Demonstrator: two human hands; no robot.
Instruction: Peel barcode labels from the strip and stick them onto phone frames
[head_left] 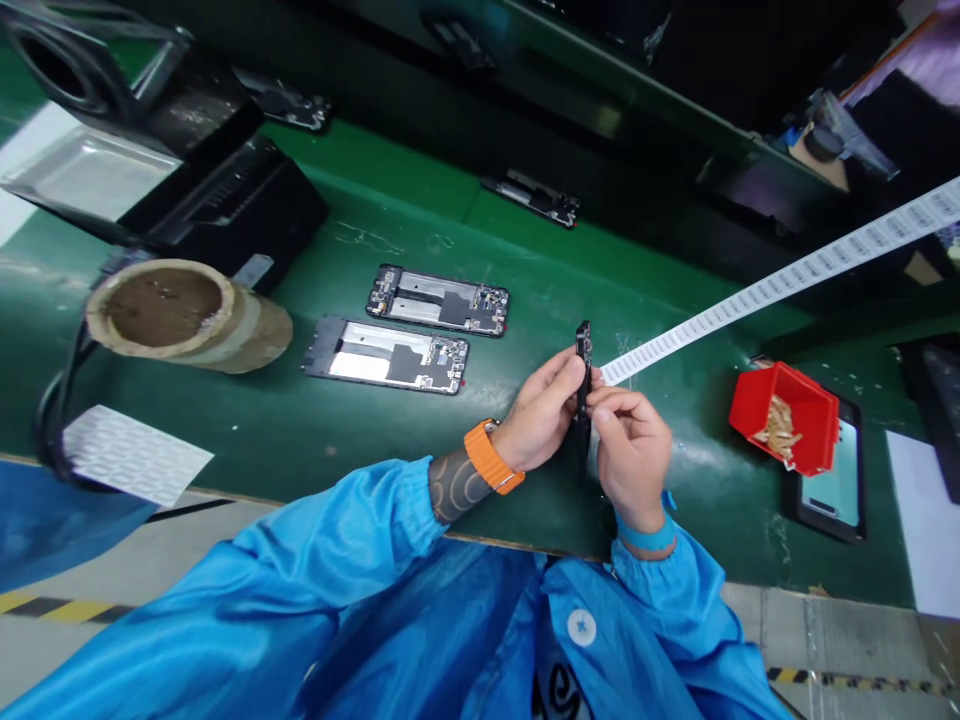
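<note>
Upright and nearly edge-on, a black phone chassis (pixel 583 343) with small parts along its edge is gripped by my left hand (pixel 541 408), thumb on the near side. My right hand (pixel 635 452) has its thumb and forefinger pinched together against the chassis's right side; whatever is between those fingertips is hidden. Just beyond my fingers ends a long strip of white printed labels (pixel 697 327). Left of my hands, two opened phone chassis lie flat on the green bench, an upper one (pixel 459 302) and a lower one (pixel 409 357), their circuit boards exposed.
A cardboard tube (pixel 255 325) and a black machine (pixel 232 210) stand at left, near a sheet of labels (pixel 139 455). At right, a red bin (pixel 814 420) holds small tan pieces beside a dark tray (pixel 855 480). Another phone chassis (pixel 536 197) lies towards the back.
</note>
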